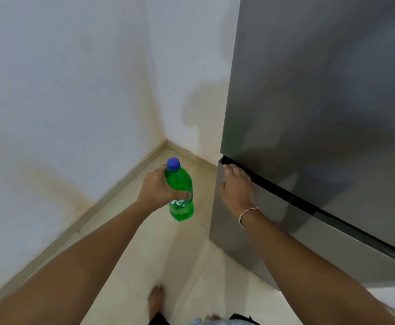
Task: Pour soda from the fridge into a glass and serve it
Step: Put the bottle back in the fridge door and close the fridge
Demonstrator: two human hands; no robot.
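We hold the green soda bottle [180,191] in our left hand [159,187], fingers wrapped round its upper body just under the blue cap [173,164], bottle upright over the floor [168,249] beside the fridge [320,113]. Our right hand [237,187] lies flat, fingers straight, against the lower door [285,231] at its top edge (both doors look closed). We judge the plastic light but squeezable and maybe slick from cold, so grip the waist firmly, cap on.
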